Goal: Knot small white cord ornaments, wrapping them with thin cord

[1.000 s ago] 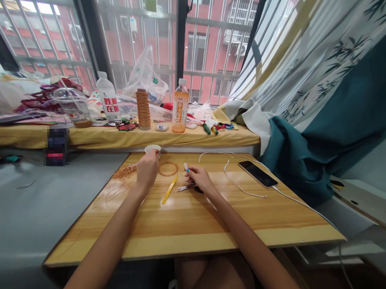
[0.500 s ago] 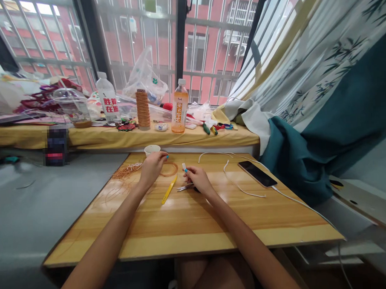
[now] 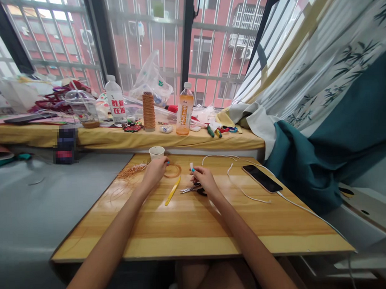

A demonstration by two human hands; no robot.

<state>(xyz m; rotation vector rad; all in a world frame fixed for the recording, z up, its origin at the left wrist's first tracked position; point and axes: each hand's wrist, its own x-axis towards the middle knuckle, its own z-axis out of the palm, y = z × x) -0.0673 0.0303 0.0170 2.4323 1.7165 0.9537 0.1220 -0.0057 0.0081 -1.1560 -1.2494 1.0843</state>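
Rectangular wood-grain worktop [image 3: 199,229]: left hand [image 3: 156,170] nearly closed, contents cannot be told; right hand [image 3: 203,177] pinching. Black-handled steel scissors [image 3: 190,189] lie near right hand; thin copper-coloured ring [image 3: 174,177] near left; small white strip [image 3: 191,166] upright in right-hand pinch.

Scissors [image 3: 191,189] right of probable tweezers [image 3: 172,191]
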